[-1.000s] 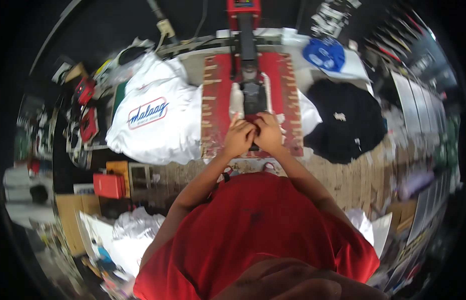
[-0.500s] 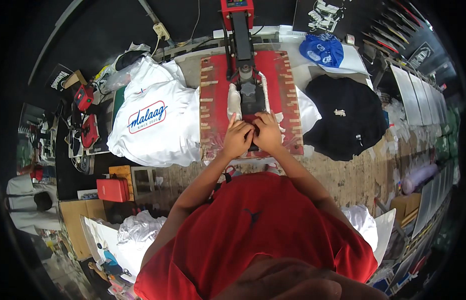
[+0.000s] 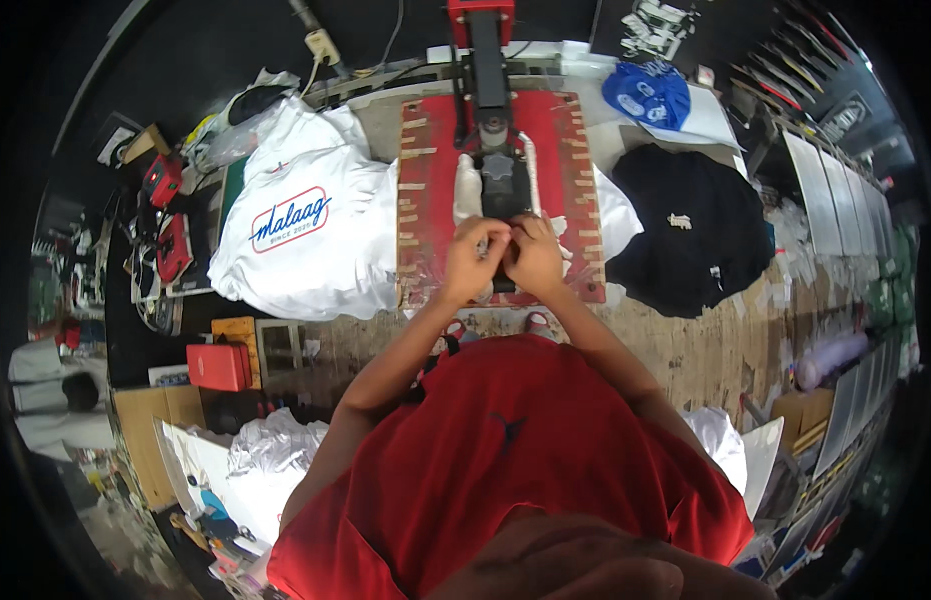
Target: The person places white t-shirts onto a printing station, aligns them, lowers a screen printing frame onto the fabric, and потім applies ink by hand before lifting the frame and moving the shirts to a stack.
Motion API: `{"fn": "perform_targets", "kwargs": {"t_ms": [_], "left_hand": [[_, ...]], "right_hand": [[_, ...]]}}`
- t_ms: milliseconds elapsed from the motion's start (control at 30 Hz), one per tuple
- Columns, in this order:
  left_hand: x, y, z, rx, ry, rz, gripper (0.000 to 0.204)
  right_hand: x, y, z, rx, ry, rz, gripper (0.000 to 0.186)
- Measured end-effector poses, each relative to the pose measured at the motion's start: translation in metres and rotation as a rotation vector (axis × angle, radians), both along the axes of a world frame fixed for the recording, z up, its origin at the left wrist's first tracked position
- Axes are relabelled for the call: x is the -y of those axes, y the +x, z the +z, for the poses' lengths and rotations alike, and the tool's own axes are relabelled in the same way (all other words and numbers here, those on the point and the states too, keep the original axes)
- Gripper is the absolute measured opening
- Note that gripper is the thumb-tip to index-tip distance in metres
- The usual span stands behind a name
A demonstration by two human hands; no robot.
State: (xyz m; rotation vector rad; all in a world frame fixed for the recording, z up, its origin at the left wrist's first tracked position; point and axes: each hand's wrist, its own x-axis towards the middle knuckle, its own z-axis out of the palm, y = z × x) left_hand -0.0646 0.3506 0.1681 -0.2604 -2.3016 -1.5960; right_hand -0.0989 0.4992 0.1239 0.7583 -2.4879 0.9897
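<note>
A heat press (image 3: 553, 140) with a red plate, black centre arm and white-wrapped bars stands in front of me. My left hand (image 3: 475, 255) is over the near middle of the press, thumb and fingertips pinched together; what is between them is too small to make out. My right hand (image 3: 530, 255) is beside it, fingers curled in toward the left fingertips; what they hold, if anything, is hidden. A white printed T-shirt (image 3: 335, 270) lies left of the press, and a black garment (image 3: 685, 230) lies to its right.
A blue cloth item (image 3: 645, 95) lies at the back right. Other red equipment (image 3: 170, 245) and a red box (image 3: 217, 367) are on the left, racks of flat panels (image 3: 830, 190) on the right. My feet show on a worn wooden floor (image 3: 695, 360).
My left fingers, which lay extended toward the white bar, have drawn in to a pinch. My right hand has stayed at about the same place with curled fingers.
</note>
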Motion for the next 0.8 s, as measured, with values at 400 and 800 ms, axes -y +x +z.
{"fn": "perform_targets", "kwargs": {"t_ms": [400, 800], "left_hand": [[0.04, 0.091, 0.344, -1.045, 0.589, -1.09, 0.02], [0.027, 0.093, 0.349, -1.171, 0.329, -0.974, 0.022]], "right_hand": [[-0.005, 0.002, -0.001, 0.023, 0.023, -0.002, 0.016], [-0.005, 0.002, 0.0, 0.03, 0.007, -0.014, 0.015]]}}
